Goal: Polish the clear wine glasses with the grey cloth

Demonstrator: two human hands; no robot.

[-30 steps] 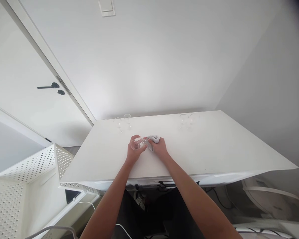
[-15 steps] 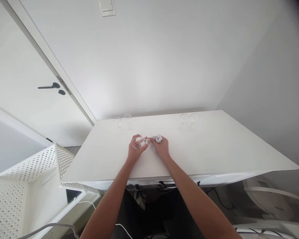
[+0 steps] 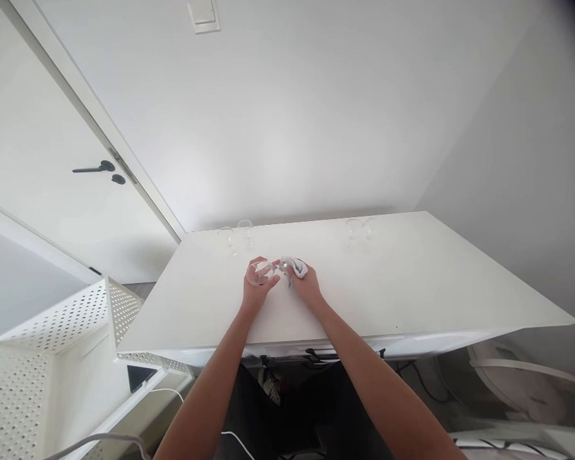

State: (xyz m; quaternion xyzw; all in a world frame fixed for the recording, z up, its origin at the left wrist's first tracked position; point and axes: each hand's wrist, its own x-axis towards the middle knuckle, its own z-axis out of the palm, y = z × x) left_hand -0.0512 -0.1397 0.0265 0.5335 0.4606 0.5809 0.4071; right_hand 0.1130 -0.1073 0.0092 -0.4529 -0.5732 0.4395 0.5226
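My left hand (image 3: 255, 289) is wrapped round a clear stemmed glass (image 3: 259, 273), which lies sideways with its bowl toward the left. A crumpled white cloth (image 3: 294, 265) is gripped in my right hand (image 3: 309, 284), pressed around the foot end of the glass. Both hands are close together above the middle of the white table (image 3: 364, 294). The fingertips of my right hand are partly hidden by the cloth.
Two clear stemmed glasses (image 3: 245, 233) stand at the back left of the table. Two more glasses (image 3: 354, 231) are at the back right, faint against the white. A perforated white shelf (image 3: 76, 319) stands left; a wall rises behind.
The glass and both hands have shifted slightly left. The cloth has turned in my right hand and now covers more of the glass's foot end.
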